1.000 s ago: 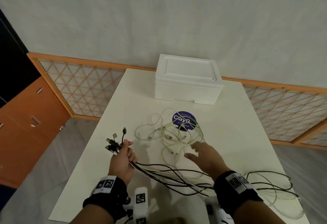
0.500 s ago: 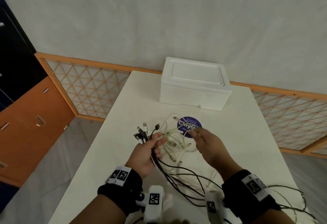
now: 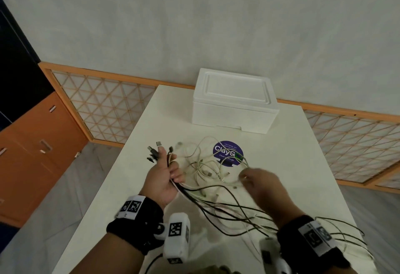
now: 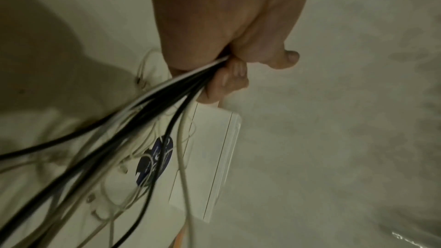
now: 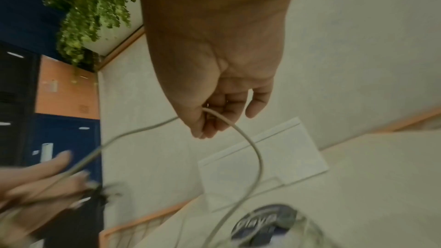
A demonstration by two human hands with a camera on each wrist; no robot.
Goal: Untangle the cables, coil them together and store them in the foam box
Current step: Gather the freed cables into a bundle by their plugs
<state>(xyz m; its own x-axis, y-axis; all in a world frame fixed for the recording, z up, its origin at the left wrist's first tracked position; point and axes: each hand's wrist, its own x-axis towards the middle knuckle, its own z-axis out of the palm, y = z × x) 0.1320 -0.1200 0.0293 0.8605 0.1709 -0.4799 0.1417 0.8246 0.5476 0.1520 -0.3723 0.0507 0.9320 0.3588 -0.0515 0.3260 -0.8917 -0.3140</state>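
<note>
Cables, thin black and white ones (image 3: 218, 200), sprawl mid-tabletop (image 3: 281, 165); my left hand (image 3: 164, 178) grips their plug ends while my right hand (image 3: 259, 182), empty a second ago, now pinches a pale cable (image 5: 248, 139) free. White lidded foam box (image 3: 233, 100) waits at the far edge.

Your left hand (image 3: 163, 177) was raised over the table, palm turned inward, fingers (image 4: 229, 80) and thumb curled tight round a bundle of black and white cables (image 4: 167, 90) whose plugs fanned out past your fingertips. Your right hand (image 3: 260, 184) reached forward beside it, back of the hand up (blurred in the head view), and pinched a single pale cable (image 5: 248, 139) between thumb and fingers while the remaining fingers hung loosely bent. Both forearms came in from the lower edge, each wrist wrapped in a black band carrying a white marker tag.
</note>
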